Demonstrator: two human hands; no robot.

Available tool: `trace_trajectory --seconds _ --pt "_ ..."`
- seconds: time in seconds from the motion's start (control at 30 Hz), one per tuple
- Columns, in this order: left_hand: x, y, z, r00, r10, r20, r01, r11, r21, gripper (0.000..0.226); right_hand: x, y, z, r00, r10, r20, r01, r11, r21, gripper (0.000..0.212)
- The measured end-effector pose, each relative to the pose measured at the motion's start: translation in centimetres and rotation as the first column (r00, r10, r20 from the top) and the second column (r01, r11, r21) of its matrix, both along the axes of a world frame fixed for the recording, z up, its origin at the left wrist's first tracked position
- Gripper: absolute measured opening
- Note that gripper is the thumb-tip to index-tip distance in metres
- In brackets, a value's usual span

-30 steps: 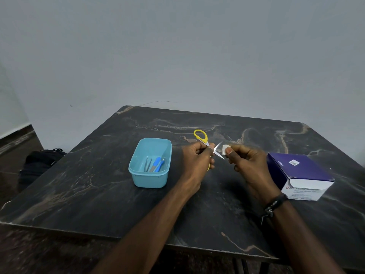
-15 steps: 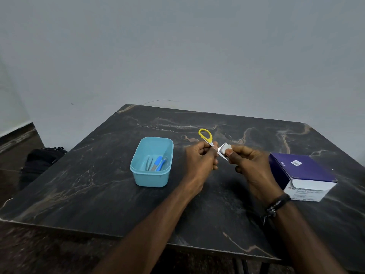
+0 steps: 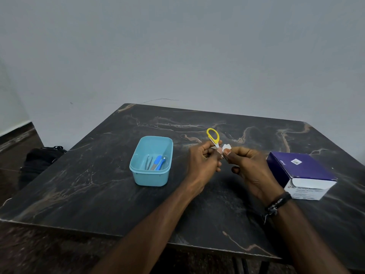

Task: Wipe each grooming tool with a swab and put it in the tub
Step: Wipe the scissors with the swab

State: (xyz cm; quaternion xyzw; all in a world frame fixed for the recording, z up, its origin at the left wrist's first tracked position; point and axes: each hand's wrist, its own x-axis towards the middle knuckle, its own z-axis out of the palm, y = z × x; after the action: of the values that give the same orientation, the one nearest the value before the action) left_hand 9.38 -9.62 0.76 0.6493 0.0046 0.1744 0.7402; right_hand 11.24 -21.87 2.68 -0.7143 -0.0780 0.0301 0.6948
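Scissors [image 3: 213,137] are the tool in hand: your left hand [image 3: 204,161] grips them just right of the blue tub [image 3: 151,161], fingers curled round the lower part, so that one yellow loop handle stands up and away from you above the knuckles and the blades point down toward you, mostly hidden between your two hands. Your right hand [image 3: 249,168] pinches the white swab [image 3: 226,147] between thumb and fingertips, pressed against the metal just below the handle; whether it wraps the blade fully cannot be told. The scissors' long axis runs roughly from the far handle to the near blade tips, tilted a little, so the wipe has to travel along that line, toward you, with the swab hand doing the sliding and the left hand only steadying. When the blades are clean, the tub lies to the left of the grip, on the left hand's own side and well nearer to it than to the right, so that hand looks best placed to carry the scissors over. Inside the tub already lie tweezers [image 3: 148,162] and a blue-handled tool [image 3: 158,162], lengthwise. The purple swab box [image 3: 300,171] sits well right of the tub, beyond your right hand.
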Motion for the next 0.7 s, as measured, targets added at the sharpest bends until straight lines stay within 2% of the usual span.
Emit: trace_trajectory --seconds 0.13,0.37,0.5,0.6,0.7 --pt "-0.16 0.04 0.13 1.000 -0.014 0.000 0.014 1.000 -0.003 0.022 0.14 -0.18 0.21 0.999 -0.041 -0.004 0.041 0.998 0.056 0.011" --pt "-0.07 0.09 0.08 1.000 -0.016 -0.011 0.016 1.000 -0.003 0.019 -0.05 0.09 0.22 0.999 0.033 -0.019 -0.033 0.999 -0.006 0.020" --pt "-0.12 -0.05 0.10 1.000 -0.023 -0.007 0.023 1.000 -0.020 0.016 0.02 0.01 0.34 0.995 -0.098 0.011 0.098 0.994 0.040 0.016" --pt "-0.04 0.01 0.19 1.000 0.024 -0.013 -0.024 0.999 -0.039 0.017 0.26 -0.20 0.37 0.982 -0.176 0.073 0.175 0.984 0.016 0.015" --pt "0.23 0.39 0.32 0.996 0.085 0.000 -0.085 0.994 -0.066 0.016 0.30 -0.35 0.22 0.969 -0.110 0.220 0.142 0.981 -0.134 0.019"
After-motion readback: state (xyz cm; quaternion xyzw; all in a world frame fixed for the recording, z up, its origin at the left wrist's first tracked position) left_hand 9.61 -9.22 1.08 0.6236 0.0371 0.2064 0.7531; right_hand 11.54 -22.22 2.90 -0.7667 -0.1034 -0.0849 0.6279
